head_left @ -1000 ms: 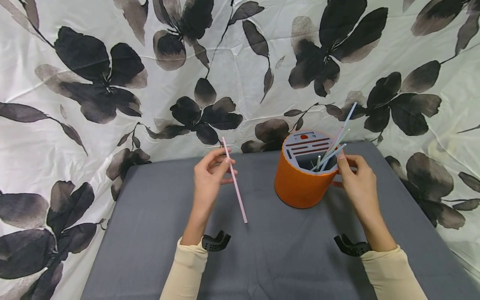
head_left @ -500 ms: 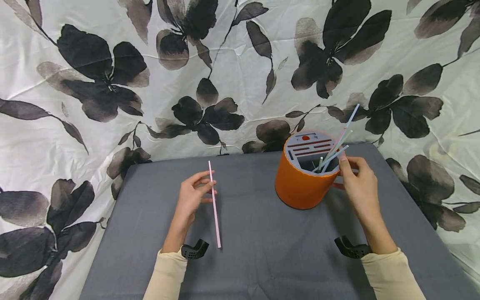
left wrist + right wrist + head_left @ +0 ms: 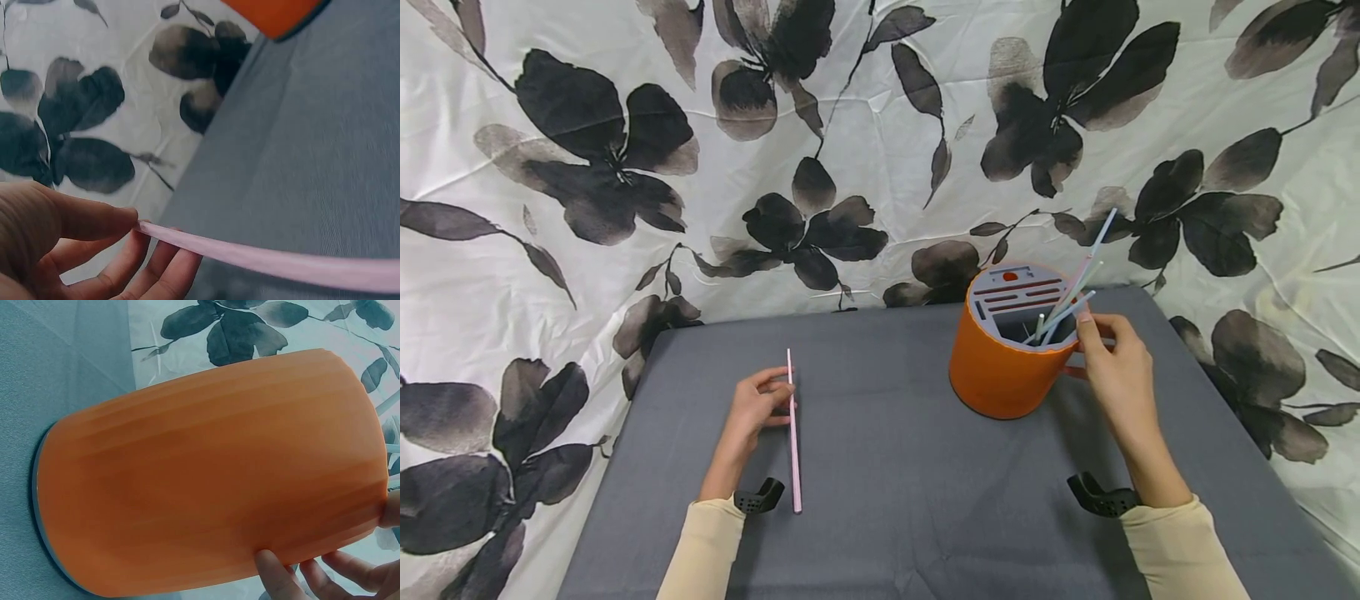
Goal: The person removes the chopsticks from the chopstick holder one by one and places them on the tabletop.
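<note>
My left hand (image 3: 754,408) pinches a pink drinking straw (image 3: 793,454) between thumb and fingers, over the left half of the table. In the left wrist view the straw (image 3: 269,259) runs from the fingertips toward the right edge. At the right, my right hand (image 3: 1116,367) grips the rim and side of an orange round holder (image 3: 1003,383), thumb at the rim. Its grey top has slots and a larger compartment, where several pale blue, green and pink straws (image 3: 1063,312) lean to the right. The right wrist view shows fingers against the holder's orange wall (image 3: 206,481).
A grey cloth (image 3: 895,517) covers the table. Behind it and at both sides hangs a white sheet (image 3: 880,125) with dark flowers. Black wrist devices (image 3: 760,496) sit at both cuffs.
My left hand has moved left and nearer to me with the pink straw, away from the holder. The straw now points more straight toward me. The right hand and holder stay put.
</note>
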Motion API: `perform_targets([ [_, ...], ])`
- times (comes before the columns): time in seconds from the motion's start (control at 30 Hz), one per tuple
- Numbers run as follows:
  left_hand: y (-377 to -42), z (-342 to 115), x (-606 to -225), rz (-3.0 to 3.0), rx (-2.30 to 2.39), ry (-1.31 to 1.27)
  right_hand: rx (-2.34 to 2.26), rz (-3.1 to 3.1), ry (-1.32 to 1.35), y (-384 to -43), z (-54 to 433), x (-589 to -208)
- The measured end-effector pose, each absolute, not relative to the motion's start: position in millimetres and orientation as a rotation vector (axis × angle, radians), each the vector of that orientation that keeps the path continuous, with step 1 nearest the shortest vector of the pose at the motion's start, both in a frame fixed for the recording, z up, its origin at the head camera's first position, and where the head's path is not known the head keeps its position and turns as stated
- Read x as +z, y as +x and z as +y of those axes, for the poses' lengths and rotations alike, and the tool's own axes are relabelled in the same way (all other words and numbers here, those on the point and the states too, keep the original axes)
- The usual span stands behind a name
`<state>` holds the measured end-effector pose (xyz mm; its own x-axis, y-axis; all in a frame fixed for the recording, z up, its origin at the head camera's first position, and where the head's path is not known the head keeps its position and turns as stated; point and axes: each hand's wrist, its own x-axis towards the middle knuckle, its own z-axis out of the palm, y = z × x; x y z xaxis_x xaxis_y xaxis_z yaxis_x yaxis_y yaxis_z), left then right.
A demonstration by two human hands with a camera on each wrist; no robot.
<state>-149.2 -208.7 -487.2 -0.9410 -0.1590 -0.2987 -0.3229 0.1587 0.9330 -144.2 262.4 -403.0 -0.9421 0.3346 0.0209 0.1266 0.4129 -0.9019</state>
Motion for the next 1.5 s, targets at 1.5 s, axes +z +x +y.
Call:
perform_targets([
  [1.5, -154, -218, -529, 2.844, 1.377, -0.497, 1.527, -2.468, -0.39, -143, 265, -407],
])
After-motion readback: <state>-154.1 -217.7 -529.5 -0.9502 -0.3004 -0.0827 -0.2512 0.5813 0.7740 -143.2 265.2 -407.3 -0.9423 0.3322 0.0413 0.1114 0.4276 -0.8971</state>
